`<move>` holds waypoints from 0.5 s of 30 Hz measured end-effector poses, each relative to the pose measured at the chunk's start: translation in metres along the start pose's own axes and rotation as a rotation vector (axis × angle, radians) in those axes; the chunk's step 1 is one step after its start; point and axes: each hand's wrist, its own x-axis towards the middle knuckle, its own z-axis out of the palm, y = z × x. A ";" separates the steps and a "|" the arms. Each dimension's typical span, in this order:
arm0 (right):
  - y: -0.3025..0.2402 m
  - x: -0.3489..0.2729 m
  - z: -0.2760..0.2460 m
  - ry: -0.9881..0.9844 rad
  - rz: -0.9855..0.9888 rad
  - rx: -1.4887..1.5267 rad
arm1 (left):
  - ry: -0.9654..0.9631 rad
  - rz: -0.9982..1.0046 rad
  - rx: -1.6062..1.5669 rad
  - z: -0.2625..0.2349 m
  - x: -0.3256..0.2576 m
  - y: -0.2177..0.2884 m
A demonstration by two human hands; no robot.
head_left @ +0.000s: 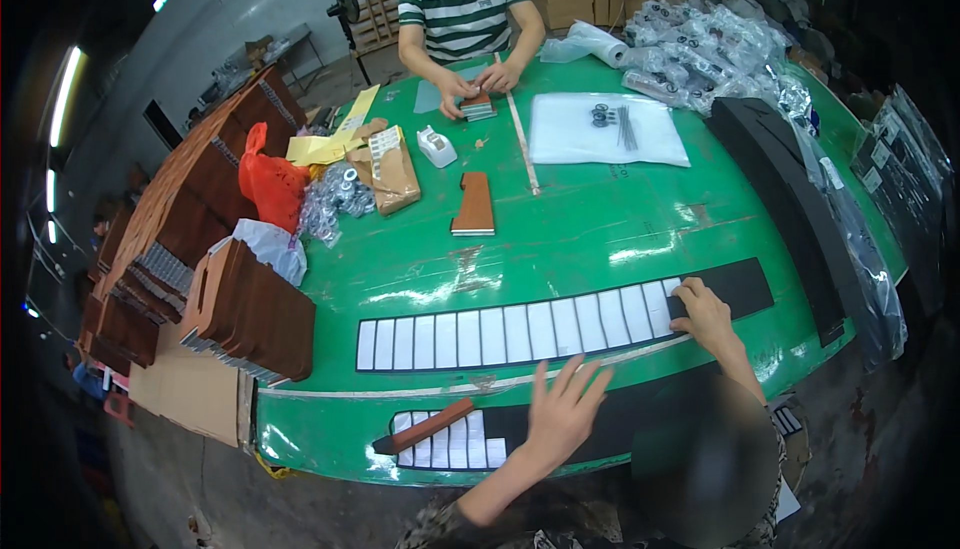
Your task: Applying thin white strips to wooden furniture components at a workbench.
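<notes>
one black strip, lined with white rectangles, lying flat on the green surface; right grip half-curled at the row's end, whether pinching i cannot tell. left grip: fingers spread, empty. handling note: rectangles best seated square, edges flush, pressed evenly.

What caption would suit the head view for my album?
At a green table, the right hand touches a black strip bearing white pieces, the left hand open nearby.

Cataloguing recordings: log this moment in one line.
left hand: open | right hand: at right end of white panel row on black strip
</notes>
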 end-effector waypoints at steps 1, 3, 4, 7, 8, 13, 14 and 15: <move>0.003 0.000 0.001 0.002 0.002 -0.009 | -0.029 0.018 0.015 0.020 0.023 0.003; 0.005 0.002 0.006 0.005 -0.003 -0.011 | -0.061 0.038 0.059 0.055 0.053 0.005; 0.002 0.002 0.006 0.015 0.005 -0.041 | -0.060 0.044 0.080 0.071 0.063 0.003; -0.001 0.000 0.004 -0.004 0.009 -0.018 | -0.096 0.024 0.128 0.099 0.073 -0.004; 0.000 0.001 0.000 0.005 0.007 -0.012 | -0.099 0.023 0.140 0.104 0.071 -0.006; -0.005 -0.004 -0.003 0.040 0.014 0.026 | -0.108 0.039 0.172 0.106 0.067 -0.008; -0.005 -0.005 -0.001 0.071 0.010 0.034 | -0.110 0.040 0.180 0.107 0.065 -0.007; -0.005 -0.007 0.001 0.107 0.005 0.038 | -0.108 0.043 0.189 0.106 0.065 -0.006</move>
